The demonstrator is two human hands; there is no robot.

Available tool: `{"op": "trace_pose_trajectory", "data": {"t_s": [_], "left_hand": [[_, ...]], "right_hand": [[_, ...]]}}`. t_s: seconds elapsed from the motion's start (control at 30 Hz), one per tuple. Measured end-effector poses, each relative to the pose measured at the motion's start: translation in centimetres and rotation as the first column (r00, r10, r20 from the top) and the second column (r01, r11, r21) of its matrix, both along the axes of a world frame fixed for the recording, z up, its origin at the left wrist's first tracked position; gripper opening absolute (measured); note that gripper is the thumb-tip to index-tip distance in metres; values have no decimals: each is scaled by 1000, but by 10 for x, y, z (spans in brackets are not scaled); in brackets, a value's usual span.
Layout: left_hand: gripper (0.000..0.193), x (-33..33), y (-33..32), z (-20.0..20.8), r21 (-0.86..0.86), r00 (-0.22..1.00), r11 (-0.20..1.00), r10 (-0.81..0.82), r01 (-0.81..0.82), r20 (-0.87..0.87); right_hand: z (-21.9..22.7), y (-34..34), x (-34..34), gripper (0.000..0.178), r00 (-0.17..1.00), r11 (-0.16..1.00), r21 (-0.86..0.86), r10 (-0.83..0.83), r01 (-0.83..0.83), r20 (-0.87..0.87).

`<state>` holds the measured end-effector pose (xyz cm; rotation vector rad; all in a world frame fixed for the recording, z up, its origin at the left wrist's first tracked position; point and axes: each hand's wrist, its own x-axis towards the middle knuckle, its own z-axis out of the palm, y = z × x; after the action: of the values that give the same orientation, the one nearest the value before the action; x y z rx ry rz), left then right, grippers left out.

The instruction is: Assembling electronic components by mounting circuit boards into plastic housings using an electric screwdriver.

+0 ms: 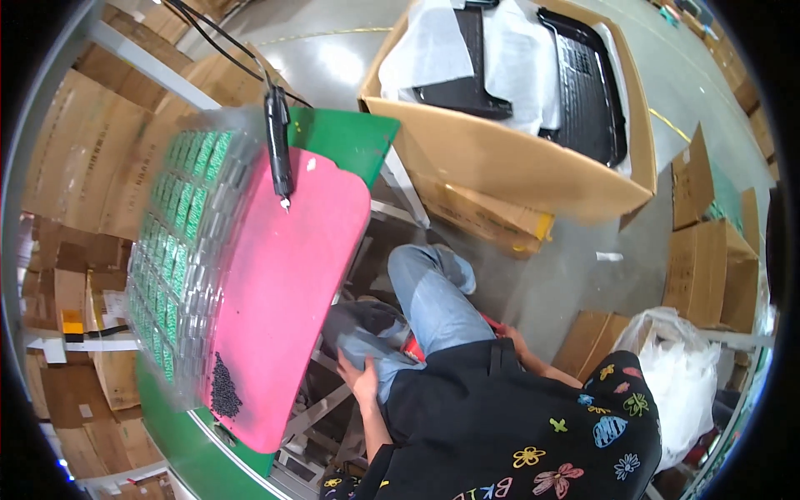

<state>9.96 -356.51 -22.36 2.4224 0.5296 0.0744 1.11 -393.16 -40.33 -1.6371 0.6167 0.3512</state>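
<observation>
My left hand (362, 382) rests against the side of my left thigh, its thumb and fingers apart, with nothing seen in it. On the other side, my right hand (518, 343) is down beside my right hip, next to the edge of a red seat (492, 323). Its fingers are partly hidden, so whether they grip the seat does not show. To my left is a pink mat (287, 242) on a green-topped table (346, 133). A black electric screwdriver (278, 137) hangs on its cable over the mat's far end. A pile of small black parts (223, 392) lies near its close end.
Stacked clear plastic trays (187, 250) holding green pieces stand along the mat's left side. A large open carton (517, 158) ahead holds black plastic panels and white wrapping. Open boxes (704, 275) and a white plastic bag (671, 358) sit at the right.
</observation>
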Motion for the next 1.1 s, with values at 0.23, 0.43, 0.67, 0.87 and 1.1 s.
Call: {"op": "trace_pose_trajectory", "data": {"t_s": [0.23, 0.43, 0.67, 0.87, 1.1], "left_hand": [[67, 48, -35, 19, 77, 948, 988, -105, 134, -301], [78, 77, -45, 0, 284, 876, 937, -43, 202, -481], [76, 66, -25, -5, 200, 937, 976, -10, 84, -349], [41, 57, -11, 6, 73, 997, 995, -71, 73, -31], [33, 12, 41, -16, -223, 993, 969, -93, 107, 72]], "right_hand": [[105, -18, 108, 10, 970, 988, -125, 111, -85, 215], [330, -36, 210, 8, 709, 979, -189, 76, 82, 701], [445, 69, 302, 11, 344, 876, -481, 463, -39, 817], [440, 183, 403, 23, 258, 701, -709, 700, -75, 666], [397, 199, 429, 18, 15, 535, -823, 836, 192, 548]]}}
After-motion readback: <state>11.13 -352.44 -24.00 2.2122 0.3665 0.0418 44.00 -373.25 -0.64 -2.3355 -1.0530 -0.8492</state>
